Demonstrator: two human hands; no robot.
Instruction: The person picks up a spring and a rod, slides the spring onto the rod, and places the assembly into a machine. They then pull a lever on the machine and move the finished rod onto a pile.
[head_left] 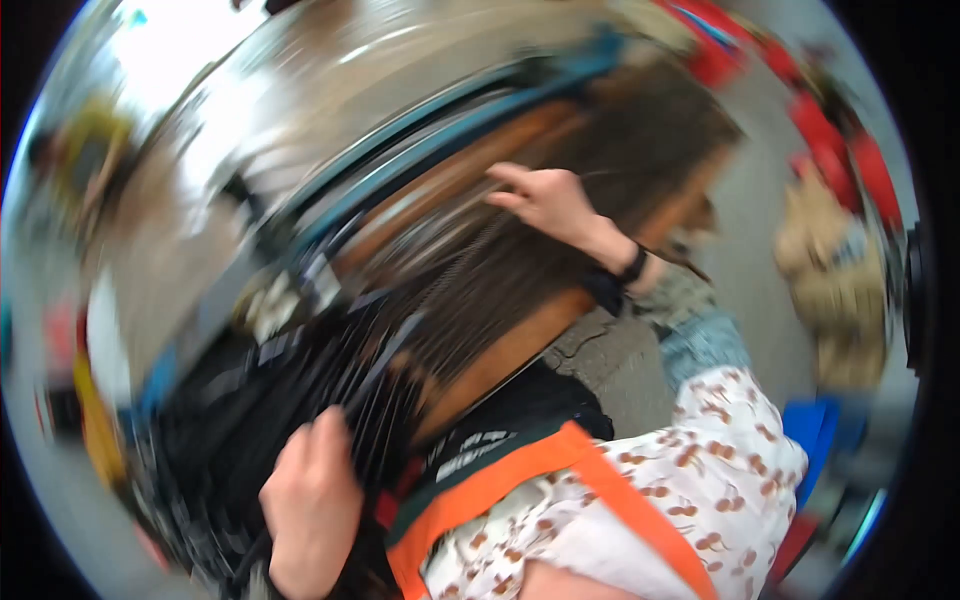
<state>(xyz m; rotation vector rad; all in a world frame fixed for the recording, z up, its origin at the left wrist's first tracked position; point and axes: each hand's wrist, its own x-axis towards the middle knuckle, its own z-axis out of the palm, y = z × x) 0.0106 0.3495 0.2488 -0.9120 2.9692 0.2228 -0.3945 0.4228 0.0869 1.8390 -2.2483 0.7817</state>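
A long, narrow dark strip (455, 275) with a ribbed look runs on a slant between my two hands, above the worktable (610, 170). At the lower left, my left hand (312, 500) is closed around the strip's near end, its fingertips smeared by motion. My right hand (550, 205) reaches over the dark tabletop with its fingers bent at the strip's far end; blur hides the exact grip. A black band (635, 262) circles my right wrist. Beside my left hand lies a heap of thin black strips (250, 410), spilling over the table's near left part.
A blue metal rail (440, 125) runs along the table's far side, before shiny brownish sheeting (400, 50). A whitish bundle (270, 305) sits by the black heap. A person in yellow (95, 150) is at far left. Beige sacks (835, 270) and blue bins (808, 445) stand right.
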